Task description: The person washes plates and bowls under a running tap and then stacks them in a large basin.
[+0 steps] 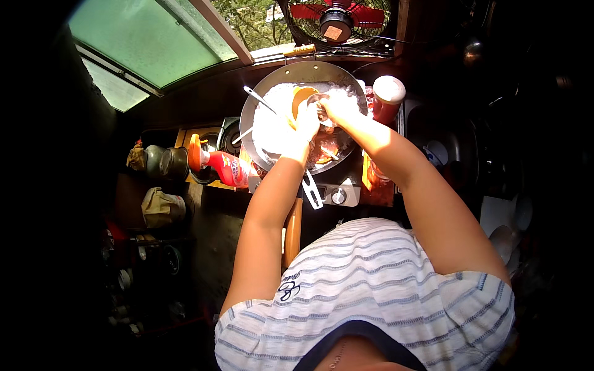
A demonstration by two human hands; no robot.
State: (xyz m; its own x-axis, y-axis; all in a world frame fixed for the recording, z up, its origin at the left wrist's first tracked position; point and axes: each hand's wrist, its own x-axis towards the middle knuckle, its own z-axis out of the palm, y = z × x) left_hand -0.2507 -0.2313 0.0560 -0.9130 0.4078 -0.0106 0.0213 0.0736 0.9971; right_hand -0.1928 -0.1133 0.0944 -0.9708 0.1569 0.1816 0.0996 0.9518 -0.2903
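A large dark wok [247, 117] stands on the cooktop in front of me, and both my hands are over it in strong sunlight. My left hand [304, 125] is closed around the near left side of a small metal bowl [318, 98]. On the bowl's right, my right hand [337, 111] has its fingers curled at the rim; glare hides the fingertips. An orange bowl [301, 96] sits just beyond my left hand. A light-handled utensil [260, 100] leans over the wok's left edge. Reddish, glossy pieces [327, 150] lie low in the wok, too blurred to name.
A red spray bottle [229, 168] with an orange nozzle lies left of the wok. To the right stands a white-lidded red jar [388, 93]. A control knob [338, 196] is at the front, a fan [338, 21] at the window, a dark sink [445, 139] farther right.
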